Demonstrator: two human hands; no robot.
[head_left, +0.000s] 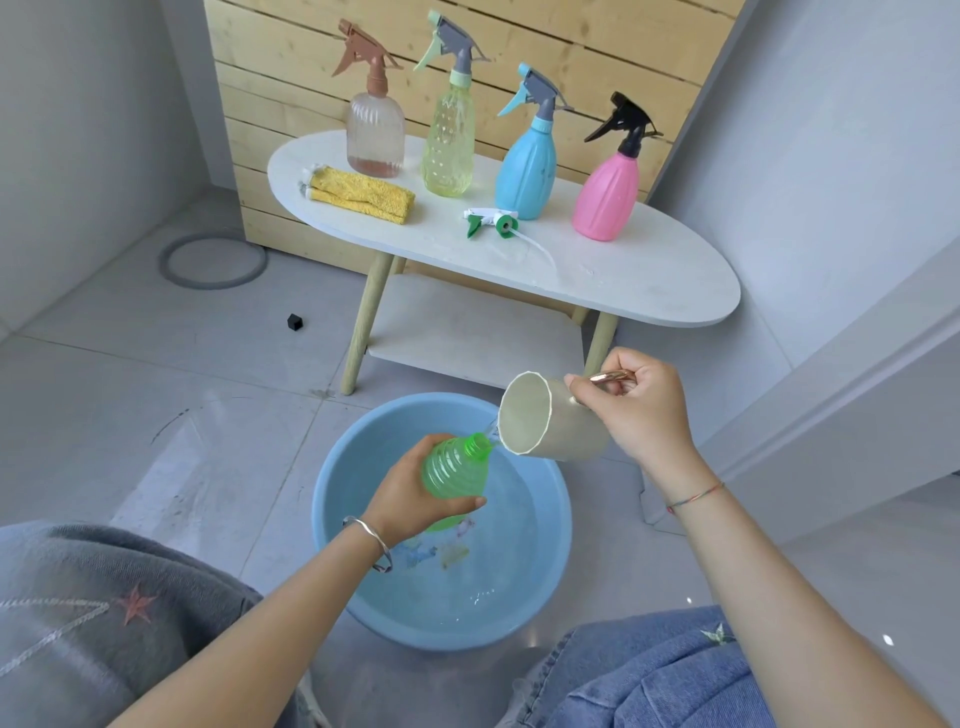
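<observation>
Left hand (410, 499) fingers wrapped round green bottle (457, 470) over blue basin (332, 499). Right hand (631, 402) fingers curled on tilted mug (550, 423) handle; rim just beside bottle mouth.

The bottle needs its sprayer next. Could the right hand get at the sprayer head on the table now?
Probably not yet: the right hand grips the cup; nothing on the table blocks the sprayer head.

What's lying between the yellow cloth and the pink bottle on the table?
Head view: a loose green-and-white trigger head with its tube; the blue bottle stands just behind it.
</observation>
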